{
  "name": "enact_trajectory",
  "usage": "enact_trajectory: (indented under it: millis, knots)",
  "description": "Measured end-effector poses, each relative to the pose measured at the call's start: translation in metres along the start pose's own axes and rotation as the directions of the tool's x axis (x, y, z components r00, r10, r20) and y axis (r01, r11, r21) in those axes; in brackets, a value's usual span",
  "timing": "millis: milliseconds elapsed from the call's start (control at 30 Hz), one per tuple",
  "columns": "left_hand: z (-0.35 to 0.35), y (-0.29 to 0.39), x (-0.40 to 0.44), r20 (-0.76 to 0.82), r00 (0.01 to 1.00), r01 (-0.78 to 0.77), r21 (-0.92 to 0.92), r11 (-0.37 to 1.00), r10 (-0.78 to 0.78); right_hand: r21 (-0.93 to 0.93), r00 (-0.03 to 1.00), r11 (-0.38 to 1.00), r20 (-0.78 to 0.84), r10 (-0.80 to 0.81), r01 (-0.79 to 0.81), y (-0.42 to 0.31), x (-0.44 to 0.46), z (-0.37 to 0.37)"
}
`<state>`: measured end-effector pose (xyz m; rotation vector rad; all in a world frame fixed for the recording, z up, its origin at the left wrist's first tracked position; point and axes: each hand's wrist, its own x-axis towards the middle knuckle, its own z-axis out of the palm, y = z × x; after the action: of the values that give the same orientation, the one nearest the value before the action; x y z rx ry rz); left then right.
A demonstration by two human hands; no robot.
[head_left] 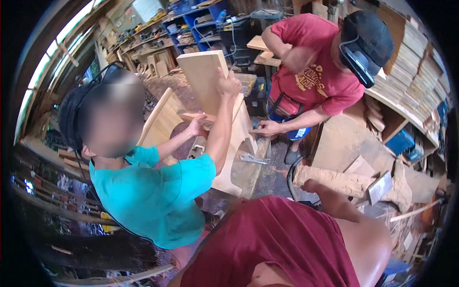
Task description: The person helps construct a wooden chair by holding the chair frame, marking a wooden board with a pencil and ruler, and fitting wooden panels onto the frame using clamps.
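Note:
My right arm reaches out past my maroon shirt, and my right hand [311, 185] is at the near end of a long, rough-surfaced wooden piece [342, 181]. It seems to touch this wood, but its fingers are too small and dark to make out. A grey rectangular plate [380, 187] leans at the other end of the wooden piece. My left hand is out of sight. Ahead of me, a person in a teal shirt [153, 198] holds a thick wooden board [203, 79] upright on a pale wooden furniture frame [237, 138]. Locking pliers [252, 159] lie beside the frame.
Across from me, a person in a red shirt [315, 67] has one hand at the frame and the other raised, blurred. A brown board [342, 143] lies at the right, near stacked wood [411, 62]. Blue shelves [191, 24] stand behind.

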<state>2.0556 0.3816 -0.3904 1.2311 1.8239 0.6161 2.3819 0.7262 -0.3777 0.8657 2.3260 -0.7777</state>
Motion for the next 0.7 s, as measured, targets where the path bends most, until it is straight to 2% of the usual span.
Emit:
enact_trajectory:
  millis: [33, 67, 133, 167, 267, 300, 400, 433, 567, 667, 700]
  knots:
    - [-0.004, -0.003, -0.002, -0.002, 1.0, 0.004, 0.002, 1.0, -0.004, -0.263, 0.962, 0.937, -0.086, -0.26, 0.23, 0.011, 0.023, 0.018]
    - [-0.008, -0.005, -0.005, -0.004, 1.0, 0.005, 0.006, 1.0, -0.005, -0.244, 0.963, 0.944, -0.092, -0.252, 0.224, 0.023, 0.038, 0.038]
    - [-0.016, -0.009, -0.01, -0.011, 1.0, 0.007, 0.013, 1.0, -0.007, -0.187, 0.969, 0.961, -0.101, -0.227, 0.206, -0.004, 0.017, 0.014]
    - [-0.019, -0.01, -0.013, -0.015, 1.0, 0.01, 0.021, 1.0, -0.01, 0.015, 0.99, 0.997, -0.121, -0.077, 0.079, -0.021, -0.001, 0.004]
    - [-0.03, -0.013, -0.016, -0.026, 1.0, 0.013, 0.03, 0.999, -0.013, 0.124, 0.998, 0.992, -0.066, -0.022, 0.03, -0.037, -0.025, -0.01]
    - [-0.033, -0.012, -0.016, -0.029, 0.999, 0.015, 0.036, 0.999, -0.014, -0.214, 0.939, 0.937, -0.148, -0.312, 0.277, 0.014, 0.033, 0.044]
    - [-0.036, -0.009, -0.015, -0.042, 0.999, 0.022, 0.04, 0.999, -0.021, -0.168, 0.96, 0.96, -0.133, -0.245, 0.222, 0.026, 0.031, 0.055]
    - [-0.036, -0.007, -0.015, -0.046, 0.999, 0.026, 0.041, 0.999, -0.024, -0.153, 0.976, 0.969, -0.075, -0.205, 0.192, 0.021, 0.02, 0.045]
    - [-0.034, -0.002, -0.016, -0.072, 0.997, 0.045, 0.051, 0.998, -0.042, -0.089, 0.975, 0.981, -0.125, -0.183, 0.172, 0.025, -0.001, 0.036]
    - [-0.031, 0.004, -0.018, -0.091, 0.994, 0.07, 0.054, 0.996, -0.065, -0.129, 0.975, 0.976, -0.116, -0.189, 0.174, 0.029, -0.012, 0.026]
    - [-0.029, 0.006, -0.018, -0.101, 0.993, 0.075, 0.057, 0.996, -0.069, -0.054, 0.981, 0.988, -0.12, -0.151, 0.145, 0.029, -0.017, 0.022]
